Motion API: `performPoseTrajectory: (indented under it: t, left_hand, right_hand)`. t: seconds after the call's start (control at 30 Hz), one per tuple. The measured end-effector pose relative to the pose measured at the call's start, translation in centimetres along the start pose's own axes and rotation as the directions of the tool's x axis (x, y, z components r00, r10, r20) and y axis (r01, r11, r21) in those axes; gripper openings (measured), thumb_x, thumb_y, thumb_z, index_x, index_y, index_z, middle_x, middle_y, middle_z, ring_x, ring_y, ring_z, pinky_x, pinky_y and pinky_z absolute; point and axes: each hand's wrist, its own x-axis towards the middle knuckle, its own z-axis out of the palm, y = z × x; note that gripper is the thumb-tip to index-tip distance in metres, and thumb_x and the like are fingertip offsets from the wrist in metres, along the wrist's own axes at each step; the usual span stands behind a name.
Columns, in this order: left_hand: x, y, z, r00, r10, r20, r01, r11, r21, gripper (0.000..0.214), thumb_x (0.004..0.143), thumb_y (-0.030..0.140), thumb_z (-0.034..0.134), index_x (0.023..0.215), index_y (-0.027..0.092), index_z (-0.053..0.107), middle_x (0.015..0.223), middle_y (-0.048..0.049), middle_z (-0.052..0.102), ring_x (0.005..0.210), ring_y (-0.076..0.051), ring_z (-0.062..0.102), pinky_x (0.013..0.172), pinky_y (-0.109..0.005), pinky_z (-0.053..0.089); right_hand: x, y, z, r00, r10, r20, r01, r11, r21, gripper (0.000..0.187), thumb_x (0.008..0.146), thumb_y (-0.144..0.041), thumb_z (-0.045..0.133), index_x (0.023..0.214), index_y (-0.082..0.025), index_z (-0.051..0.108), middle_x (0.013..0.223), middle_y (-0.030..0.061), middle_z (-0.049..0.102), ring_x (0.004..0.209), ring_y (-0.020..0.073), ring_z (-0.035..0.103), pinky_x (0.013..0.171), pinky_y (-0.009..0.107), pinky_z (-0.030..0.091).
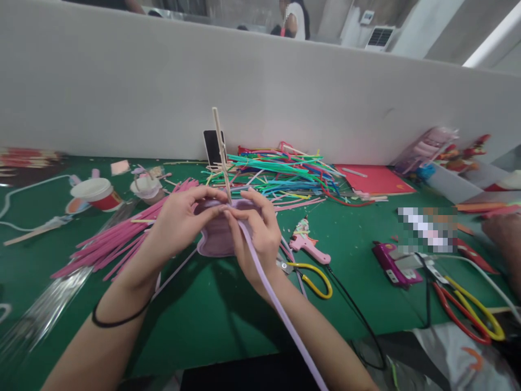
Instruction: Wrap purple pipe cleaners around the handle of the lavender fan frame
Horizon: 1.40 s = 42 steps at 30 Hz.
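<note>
Both hands meet over the middle of the table, at a lavender piece [215,241] with a wavy outline that looks built from fuzzy strips like pipe cleaners. My left hand [179,217] pinches its upper edge between thumb and fingers. A long lavender pipe cleaner [277,304] runs from the fingertips of my right hand [257,233] down over the forearm toward the bottom edge. Between the hands, a thin wooden stick [221,146] rises upright; its lower end is hidden by the fingers. Part of the lavender piece is covered by my right hand.
Yellow-handled scissors [313,277] and a pink glue gun [307,241] lie to the right. Pink pipe cleaners [109,244] lie left, a multicoloured pile [280,171] behind. A paper cup [97,194] stands left. Another person's hand [504,233] shows at far right.
</note>
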Motion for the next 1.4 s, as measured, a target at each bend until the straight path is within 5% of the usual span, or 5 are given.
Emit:
performPoseTrajectory:
  t: [0.2, 0.73, 1.13, 1.4]
  left_hand:
    - [1.3, -0.2, -0.4, 0.981, -0.052, 0.188, 0.076, 0.99, -0.122, 0.036, 0.078, 0.054, 0.074, 0.089, 0.02, 0.072, 0.095, -0.0063, 0.075, 0.093, -0.026, 0.071, 0.088, -0.035, 0.055]
    - [0.1, -0.4, 0.0, 0.985, -0.079, 0.154, 0.1, 0.986, -0.135, 0.025, 0.082, 0.044, 0.074, 0.09, 0.02, 0.074, 0.092, -0.0023, 0.075, 0.09, -0.021, 0.069, 0.085, -0.028, 0.053]
    - [0.6, -0.1, -0.2, 0.971, -0.032, 0.237, 0.066, 0.988, -0.137, 0.021, 0.086, 0.041, 0.067, 0.09, 0.02, 0.069, 0.095, -0.0024, 0.071, 0.097, -0.022, 0.065, 0.09, -0.032, 0.052]
    - [2.4, -0.8, -1.8, 0.878, 0.063, 0.474, -0.008, 0.993, -0.118, 0.025, 0.09, 0.047, 0.061, 0.093, 0.022, 0.065, 0.097, -0.0035, 0.067, 0.093, -0.021, 0.063, 0.083, -0.032, 0.051]
  right_hand:
    - [-0.1, 0.1, -0.1, 1.0, 0.013, -0.02, -0.013, 1.0, -0.015, 0.01, 0.095, -0.023, 0.063, 0.09, -0.021, 0.071, 0.114, 0.0098, 0.068, 0.117, 0.0223, 0.067, 0.113, 0.049, 0.048]
    - [0.5, 0.2, -1.3, 0.999, -0.002, 0.042, -0.002, 0.995, 0.098, 0.006, 0.094, -0.018, 0.066, 0.091, -0.019, 0.072, 0.103, 0.0096, 0.068, 0.11, 0.0213, 0.069, 0.109, 0.045, 0.052]
    - [1.2, 1.6, -2.5, 0.988, 0.023, 0.153, -0.045, 0.988, 0.147, 0.007, 0.093, -0.021, 0.066, 0.088, -0.021, 0.072, 0.1, 0.0065, 0.068, 0.105, 0.0207, 0.069, 0.1, 0.042, 0.055]
    - [1.6, 1.8, -2.3, 0.982, 0.037, 0.184, -0.065, 0.987, 0.147, 0.007, 0.091, -0.02, 0.068, 0.086, -0.023, 0.072, 0.096, 0.0043, 0.068, 0.097, 0.0177, 0.069, 0.094, 0.036, 0.057]
